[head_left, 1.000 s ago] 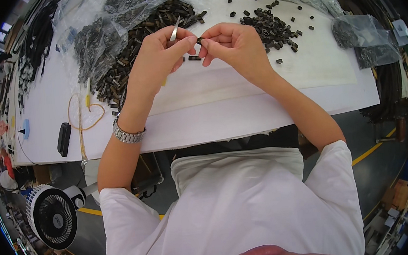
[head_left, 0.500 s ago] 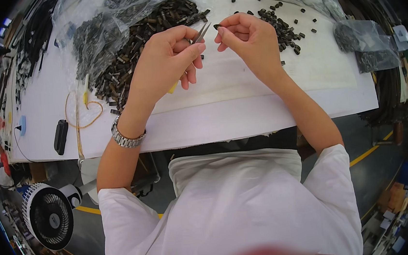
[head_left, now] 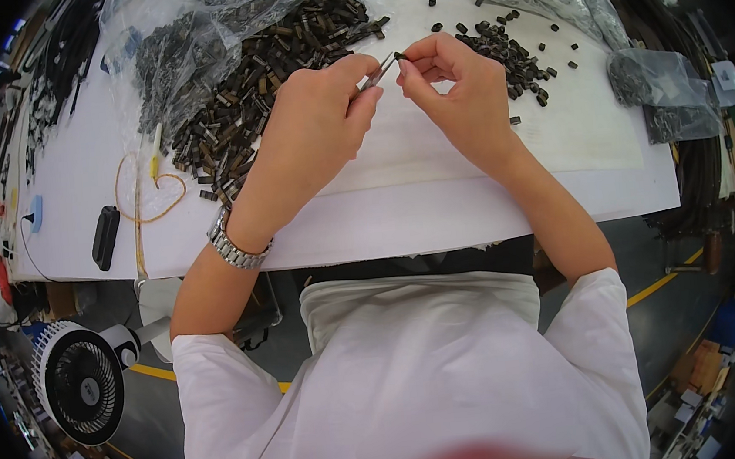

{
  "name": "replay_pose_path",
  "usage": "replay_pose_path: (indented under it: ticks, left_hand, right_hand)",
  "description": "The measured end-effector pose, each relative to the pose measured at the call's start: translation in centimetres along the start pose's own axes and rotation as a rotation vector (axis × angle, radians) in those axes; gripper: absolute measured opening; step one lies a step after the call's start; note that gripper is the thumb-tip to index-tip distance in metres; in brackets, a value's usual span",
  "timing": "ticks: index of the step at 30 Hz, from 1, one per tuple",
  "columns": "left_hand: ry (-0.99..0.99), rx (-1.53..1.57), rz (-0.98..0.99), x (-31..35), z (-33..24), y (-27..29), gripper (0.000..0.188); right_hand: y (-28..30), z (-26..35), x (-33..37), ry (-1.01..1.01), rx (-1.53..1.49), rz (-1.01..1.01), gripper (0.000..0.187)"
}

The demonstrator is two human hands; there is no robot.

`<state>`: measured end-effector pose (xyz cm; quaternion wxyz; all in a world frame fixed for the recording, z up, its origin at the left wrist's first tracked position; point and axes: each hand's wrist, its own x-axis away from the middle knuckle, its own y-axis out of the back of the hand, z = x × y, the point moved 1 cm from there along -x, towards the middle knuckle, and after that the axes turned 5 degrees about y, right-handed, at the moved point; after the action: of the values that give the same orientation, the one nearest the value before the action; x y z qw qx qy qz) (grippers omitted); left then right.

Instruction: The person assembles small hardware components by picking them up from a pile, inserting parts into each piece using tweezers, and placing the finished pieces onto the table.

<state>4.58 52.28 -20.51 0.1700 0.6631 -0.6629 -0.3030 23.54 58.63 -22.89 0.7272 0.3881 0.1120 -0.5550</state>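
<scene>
My left hand point(head_left: 310, 121), a metal-link watch on its wrist, is closed around small pointed metal snips point(head_left: 382, 70); most of their handle is hidden in the palm. The blade tips reach a small dark loop-like piece point(head_left: 400, 55), which my right hand point(head_left: 467, 90) pinches between thumb and index finger. Beyond my left hand spreads a big heap of short dark strip-like pieces point(head_left: 284, 79). Just past my right hand lies a smaller scatter of little black loops point(head_left: 517, 61).
Clear plastic bags point(head_left: 186, 57) cover part of the heap; more bags point(head_left: 666, 94) lie at the right. A black oblong object point(head_left: 106, 237) and an orange cord point(head_left: 169, 214) are on the white table point(head_left: 436, 215). A fan point(head_left: 84, 381) stands lower left.
My left hand has turned palm-down and moved slightly right, bringing the snips' tips to the small piece. The blades look closer together. The whole view has shifted slightly.
</scene>
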Motion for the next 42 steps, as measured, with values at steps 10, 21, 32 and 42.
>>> replay_pose_path:
  ticks: [10, 21, 32, 42]
  left_hand:
    - [-0.132, -0.127, -0.076, 0.2, 0.3, -0.4, 0.023]
    - [-0.159, -0.183, -0.105, 0.3, 0.1, -0.8, 0.021]
    - [-0.239, -0.207, -0.194, 0.0, 0.2, -0.7, 0.016]
    - [-0.284, -0.342, -0.246, 0.1, 0.1, -0.1, 0.014]
  right_hand:
    - [-0.2, -0.1, 0.0, 0.093, 0.084, -0.020, 0.010]
    - [-0.5, 0.2, 0.3, 0.187, 0.171, -0.019, 0.013]
    - [-0.8, 0.4, 0.2, 0.102, -0.089, 0.011, 0.015]
    - [-0.9, 0.8, 0.0, -0.033, -0.185, 0.009, 0.022]
